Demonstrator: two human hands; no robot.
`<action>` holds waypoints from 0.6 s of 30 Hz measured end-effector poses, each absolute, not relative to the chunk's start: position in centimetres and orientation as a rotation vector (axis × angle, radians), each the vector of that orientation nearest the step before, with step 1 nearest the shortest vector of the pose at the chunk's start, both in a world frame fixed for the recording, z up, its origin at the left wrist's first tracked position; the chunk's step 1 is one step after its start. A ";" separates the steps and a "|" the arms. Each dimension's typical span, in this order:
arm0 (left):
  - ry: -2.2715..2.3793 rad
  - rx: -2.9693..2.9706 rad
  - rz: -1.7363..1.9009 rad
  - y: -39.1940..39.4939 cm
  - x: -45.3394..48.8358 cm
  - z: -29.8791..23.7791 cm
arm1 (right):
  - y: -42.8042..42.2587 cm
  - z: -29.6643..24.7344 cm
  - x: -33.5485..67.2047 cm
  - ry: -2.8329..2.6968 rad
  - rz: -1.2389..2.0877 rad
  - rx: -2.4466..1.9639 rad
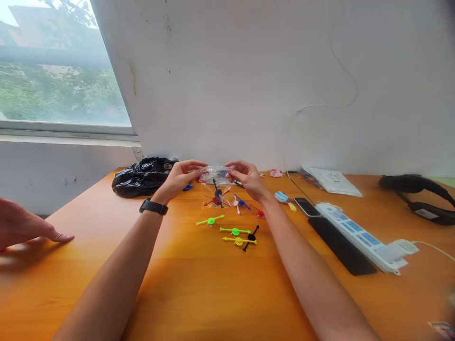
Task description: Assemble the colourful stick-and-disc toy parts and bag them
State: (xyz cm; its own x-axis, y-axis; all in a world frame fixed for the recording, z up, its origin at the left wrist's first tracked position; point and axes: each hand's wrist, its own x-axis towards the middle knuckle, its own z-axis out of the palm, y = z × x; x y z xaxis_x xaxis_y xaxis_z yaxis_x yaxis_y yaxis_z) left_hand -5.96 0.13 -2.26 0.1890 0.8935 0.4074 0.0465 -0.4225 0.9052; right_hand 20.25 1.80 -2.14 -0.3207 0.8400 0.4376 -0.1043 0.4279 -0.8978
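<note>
Between my two hands is a clear plastic bag (215, 173), raised above the table with several coloured arrow spinners showing through it. My left hand (184, 176), below which a dark wristband sits, pinches the bag's left edge. My right hand (246, 177) pinches its right edge. On the table nearer to me lie a green arrow spinner (211, 221), another green spinner (235, 231), a yellow spinner (239, 241) and a black spinner (251, 237). A blue spinner (242, 202) and a red spinner (260, 214) rest beside my right wrist.
A black plastic bag (142, 177) lies at the back left. Another person's hand (31, 227) rests on the table's left side. To the right are a power strip (362, 234), a black flat strip (339, 246), a phone-like device (307, 207), a white packet (332, 181) and headphones (419, 194).
</note>
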 end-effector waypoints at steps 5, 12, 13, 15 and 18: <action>0.877 1.506 1.372 0.3 -5.8 -2.0 | 1.6 -1.9 20.1 -1.588 1.120 -0.645; 0.961 1.631 1.316 -0.5 -5.3 -1.1 | 1.6 -1.9 19.9 -1.596 1.102 -0.671; 0.978 1.661 1.305 -0.7 -5.2 -1.0 | 1.6 -1.9 20.1 -1.600 1.100 -0.675; 0.992 1.681 1.305 -0.9 -5.1 -0.8 | 1.6 -1.7 20.4 -1.614 1.099 -0.678; 0.995 1.693 1.326 -1.0 -4.9 -0.6 | 1.3 -1.3 20.9 -1.684 1.140 -0.664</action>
